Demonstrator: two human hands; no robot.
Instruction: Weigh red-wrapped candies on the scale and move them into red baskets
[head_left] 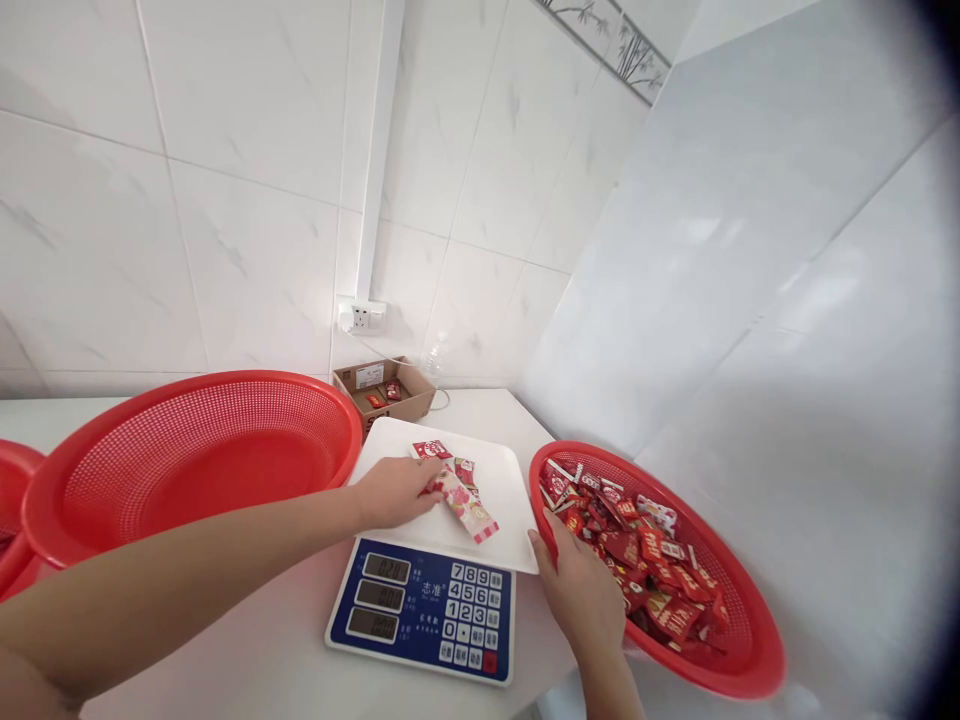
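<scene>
My left hand (401, 492) is over the white weighing tray (517, 500) of a digital scale, its fingers closed on the upper end of a pink-and-white candy packet (469, 508). Beneath and beside that packet lie a few red packets (465, 470), partly covered by it and by my fingers. At the right, my right hand (583, 592) grips the near left rim of a red plastic basket (750, 640), thumb outside and index finger over the edge; its other fingers are hidden. Many red wrapped packets (652, 560) fill this basket. The scale's blue keypad panel (424, 610) faces me, with three displays.
A large red perforated basket (225, 480) stands left of the scale, with another red basket (15, 480) at the left edge. Behind the scale is a cardboard box (409, 405) holding a few packets. A clear bottle (437, 352) and a wall socket (362, 317) are behind.
</scene>
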